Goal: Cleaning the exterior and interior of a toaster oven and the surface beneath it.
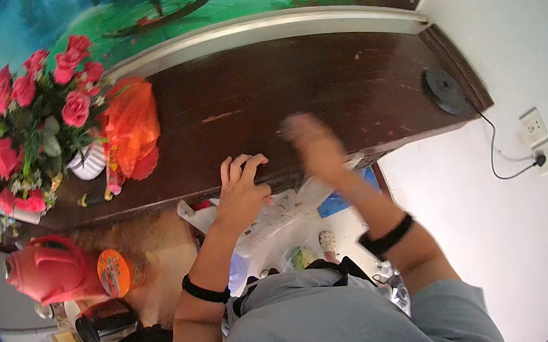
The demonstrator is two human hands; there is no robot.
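Note:
My left hand (242,189) is at the front edge of a dark brown wooden cabinet top (253,87). Its fingers are bent but apart, and I see nothing held in them. To its right, my right hand (317,148) reaches over the same edge, smeared by motion, so its fingers and anything in them are unclear. Below and between my forearms hangs a pale, crumpled plastic bag (275,220) with dark print. Whether either hand touches the bag, I cannot tell.
Pink artificial roses (17,152) and an orange-red bag (131,119) crowd the cabinet's left end. A black round base (444,91) at the right is wired to a wall socket (545,156). A red kettle (51,270) and an orange-lidded tub (115,273) stand lower left.

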